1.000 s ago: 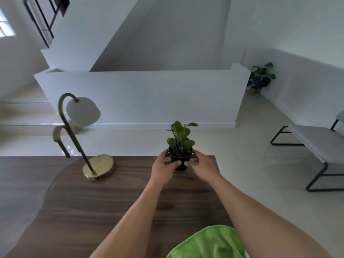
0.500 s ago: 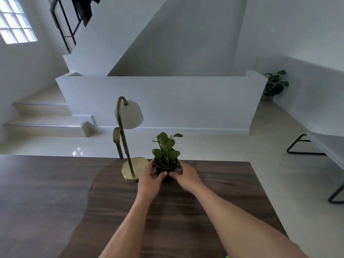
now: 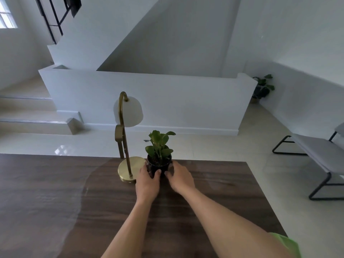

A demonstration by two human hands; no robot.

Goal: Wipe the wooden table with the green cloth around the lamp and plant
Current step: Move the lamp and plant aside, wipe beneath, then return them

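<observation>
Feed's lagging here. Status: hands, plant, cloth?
Left hand and right hand both grip the plant pot, upright beside the lamp base. Green cloth lies at the near right corner, in neither hand. Lamp base crowds the pot's left side.

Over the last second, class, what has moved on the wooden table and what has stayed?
The left hand and right hand moved the potted plant leftward along the table, until its pot stands right beside the lamp base. They still hold the pot. The lamp stayed put; the green cloth remains untouched at the near edge.
</observation>
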